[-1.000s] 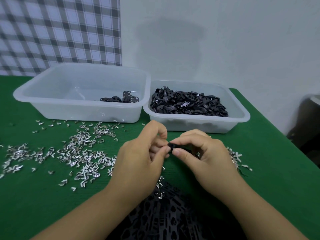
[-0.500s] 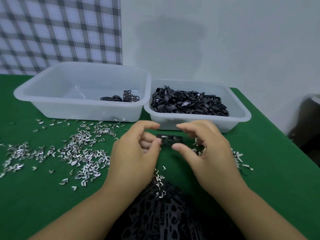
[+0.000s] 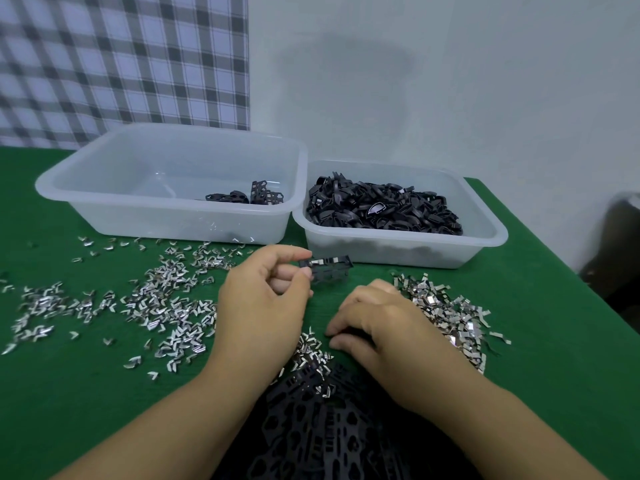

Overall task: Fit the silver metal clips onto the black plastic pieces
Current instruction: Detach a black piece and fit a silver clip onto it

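Two hands work over a green table [image 3: 554, 358]. Left hand [image 3: 263, 306] is raised a little, with thumb and forefinger pinching one end of a black piece [image 3: 329, 271]. The piece sticks out to the right, roughly level, and a silver clip [image 3: 320, 262] sits on its upper edge. Right hand [image 3: 384, 327] is low on the table, fingers curled down with the tips at the surface, just beside a heap of clips [image 3: 446, 313]; whether they have hold of anything cannot be told. Loose clips [image 3: 162, 299] lie scattered to the left. Stray clips [image 3: 311, 355] lie between the wrists, at the far edge of a black pile [image 3: 329, 427] at the near side. Behind stand two clear tubs, touching side by side: left tub [image 3: 138, 216] holds a few pieces [image 3: 249, 197], and right tub [image 3: 415, 254] is heaped with black parts [image 3: 381, 209].
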`<state>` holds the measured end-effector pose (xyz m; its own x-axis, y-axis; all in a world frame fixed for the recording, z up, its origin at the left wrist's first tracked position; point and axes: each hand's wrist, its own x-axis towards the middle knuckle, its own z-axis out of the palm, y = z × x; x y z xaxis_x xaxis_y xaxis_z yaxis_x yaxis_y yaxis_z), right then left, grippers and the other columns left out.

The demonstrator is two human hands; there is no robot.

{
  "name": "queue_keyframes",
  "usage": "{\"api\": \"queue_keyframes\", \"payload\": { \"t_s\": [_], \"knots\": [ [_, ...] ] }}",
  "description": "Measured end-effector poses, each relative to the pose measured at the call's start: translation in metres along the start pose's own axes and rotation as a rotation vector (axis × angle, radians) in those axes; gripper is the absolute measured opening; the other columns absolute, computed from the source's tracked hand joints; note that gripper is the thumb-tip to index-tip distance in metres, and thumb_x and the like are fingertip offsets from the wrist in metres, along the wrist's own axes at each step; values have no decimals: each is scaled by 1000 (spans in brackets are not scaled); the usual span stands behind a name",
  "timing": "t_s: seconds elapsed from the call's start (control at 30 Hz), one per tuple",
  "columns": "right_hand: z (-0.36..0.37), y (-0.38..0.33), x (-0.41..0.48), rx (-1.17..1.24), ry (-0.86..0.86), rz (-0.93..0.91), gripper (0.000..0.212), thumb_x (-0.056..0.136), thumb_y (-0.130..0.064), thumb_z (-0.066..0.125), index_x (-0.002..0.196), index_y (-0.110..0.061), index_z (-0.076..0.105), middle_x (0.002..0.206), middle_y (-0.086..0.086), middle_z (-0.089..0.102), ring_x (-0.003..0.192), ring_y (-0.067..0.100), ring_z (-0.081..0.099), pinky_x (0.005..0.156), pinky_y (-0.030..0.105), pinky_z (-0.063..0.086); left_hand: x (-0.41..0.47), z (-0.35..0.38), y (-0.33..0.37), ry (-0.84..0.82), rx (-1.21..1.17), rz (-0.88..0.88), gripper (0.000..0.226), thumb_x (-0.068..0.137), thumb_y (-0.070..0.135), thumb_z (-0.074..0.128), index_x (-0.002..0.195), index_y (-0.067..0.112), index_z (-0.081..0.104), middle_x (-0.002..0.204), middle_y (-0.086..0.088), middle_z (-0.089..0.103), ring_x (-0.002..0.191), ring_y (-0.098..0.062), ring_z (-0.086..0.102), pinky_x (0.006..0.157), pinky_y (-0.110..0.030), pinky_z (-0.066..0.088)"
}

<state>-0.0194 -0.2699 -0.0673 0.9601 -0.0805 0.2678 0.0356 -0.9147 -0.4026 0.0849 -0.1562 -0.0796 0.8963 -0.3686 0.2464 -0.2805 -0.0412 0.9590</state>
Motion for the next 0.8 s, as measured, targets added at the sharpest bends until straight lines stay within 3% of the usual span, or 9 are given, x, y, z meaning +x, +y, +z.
{"api": "queue_keyframes", "payload": {
  "t_s": [0.13, 0.33, 0.47, 0.8],
  "knots": [
    [1, 0, -1, 26, 31, 2, 7, 90, -26, 57, 86, -21, 61, 85, -8, 57, 85, 10, 44, 80, 28, 38, -1, 0, 1, -20, -16, -15, 27, 83, 5, 65, 81, 32, 68, 61, 6, 68, 60, -13, 66, 67, -36, 59],
    [-8, 2, -4, 104, 490, 56, 7, 80, -18, 65, 84, -18, 70, 71, -8, 67, 66, 7, 60, 63, 25, 46, -5, 1, 5, -106, -44, -32, 26, 84, 5, 65, 86, 31, 70, 66, 6, 72, 64, -7, 71, 65, -28, 59],
    [-8, 4, -5, 89, 647, 50, 10, 75, -11, 68, 84, -14, 71, 67, -5, 67, 62, 7, 61, 60, 22, 48, -7, 3, 8, -153, -87, -48, 25, 84, 1, 64, 88, 24, 71, 68, 2, 72, 65, -10, 72, 66, -26, 60],
    [-8, 12, -4, 33, 647, 14, 4, 76, -11, 71, 79, -13, 72, 79, -7, 63, 80, 16, 57, 75, 21, 44, -10, 2, 15, -209, -114, -23, 23, 81, -2, 66, 89, 20, 70, 68, -3, 73, 61, -8, 71, 62, -19, 57]
  ]
}}
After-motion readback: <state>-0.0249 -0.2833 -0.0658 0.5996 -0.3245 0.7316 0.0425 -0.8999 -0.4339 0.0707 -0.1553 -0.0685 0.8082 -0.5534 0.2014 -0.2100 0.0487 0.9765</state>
